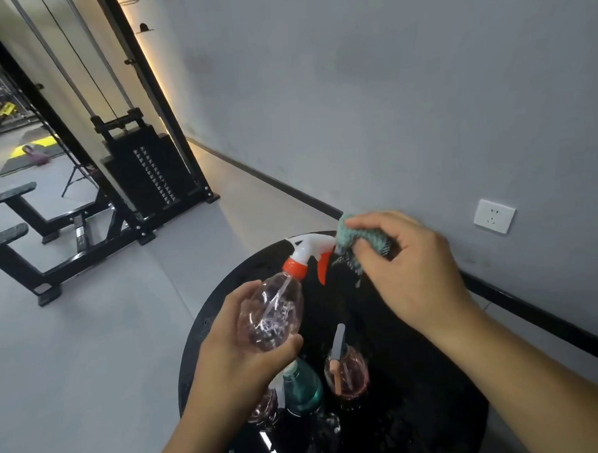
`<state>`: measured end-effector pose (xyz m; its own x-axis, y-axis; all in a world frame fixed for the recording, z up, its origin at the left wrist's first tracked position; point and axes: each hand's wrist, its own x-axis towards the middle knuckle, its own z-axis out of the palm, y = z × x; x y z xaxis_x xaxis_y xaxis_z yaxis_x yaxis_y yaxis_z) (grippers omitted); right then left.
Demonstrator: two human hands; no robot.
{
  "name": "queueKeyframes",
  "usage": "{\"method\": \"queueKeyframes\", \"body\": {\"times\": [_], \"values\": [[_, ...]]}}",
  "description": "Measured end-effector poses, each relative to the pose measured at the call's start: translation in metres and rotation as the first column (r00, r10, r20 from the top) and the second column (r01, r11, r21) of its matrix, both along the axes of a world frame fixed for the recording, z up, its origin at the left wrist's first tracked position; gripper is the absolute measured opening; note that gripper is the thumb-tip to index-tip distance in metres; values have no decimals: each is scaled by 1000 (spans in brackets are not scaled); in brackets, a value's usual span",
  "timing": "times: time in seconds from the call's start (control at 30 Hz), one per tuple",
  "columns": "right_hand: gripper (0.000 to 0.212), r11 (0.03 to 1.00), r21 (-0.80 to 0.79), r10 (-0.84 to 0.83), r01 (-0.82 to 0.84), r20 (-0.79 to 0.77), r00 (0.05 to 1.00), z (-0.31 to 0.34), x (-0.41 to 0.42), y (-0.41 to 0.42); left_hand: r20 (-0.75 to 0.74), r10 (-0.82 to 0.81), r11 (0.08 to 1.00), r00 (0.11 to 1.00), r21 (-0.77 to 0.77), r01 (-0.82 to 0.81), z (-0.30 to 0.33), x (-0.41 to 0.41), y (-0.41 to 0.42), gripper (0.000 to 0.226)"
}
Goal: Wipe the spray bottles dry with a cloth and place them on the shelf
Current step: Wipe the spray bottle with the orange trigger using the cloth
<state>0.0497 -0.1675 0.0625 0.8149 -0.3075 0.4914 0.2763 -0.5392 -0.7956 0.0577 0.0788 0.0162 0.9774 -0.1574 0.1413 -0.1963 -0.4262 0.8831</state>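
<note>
Teal bottle (303,387), pink bottle (346,371): upright on round black table (417,375), just below left hand's grip, nearest camera. Left hand (234,345): fingers and thumb curled round clear spray bottle (272,313), held tilted above table, nozzle away. Right hand (405,269): pinches bunched teal cloth (356,237), cloth touching bottle's white-and-orange trigger head (312,251). Beyond grip: wall socket (494,216) at right, black weight machine (147,164) far left.

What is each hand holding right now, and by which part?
The left hand grips the clear spray bottle around its body. The right hand holds a bunched green cloth against the nozzle.
</note>
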Motion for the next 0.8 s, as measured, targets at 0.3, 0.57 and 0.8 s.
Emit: {"method": "queueKeyframes", "body": {"times": [0.3, 0.57, 0.8], "values": [[33, 978, -125, 165, -168, -36, 986, 0, -9, 11, 147, -13, 974, 989, 226, -21, -4, -1, -4, 94], [33, 986, -117, 112, -120, -76, 991, 1, -3, 1, 226, 3, 975, 974, 216, -54, -4, 0, 0, 91], [34, 964, -165, 209, -208, -13, 978, 0, -10, 13, 219, -37, 962, 975, 272, -24, -6, -1, -1, 93]]}}
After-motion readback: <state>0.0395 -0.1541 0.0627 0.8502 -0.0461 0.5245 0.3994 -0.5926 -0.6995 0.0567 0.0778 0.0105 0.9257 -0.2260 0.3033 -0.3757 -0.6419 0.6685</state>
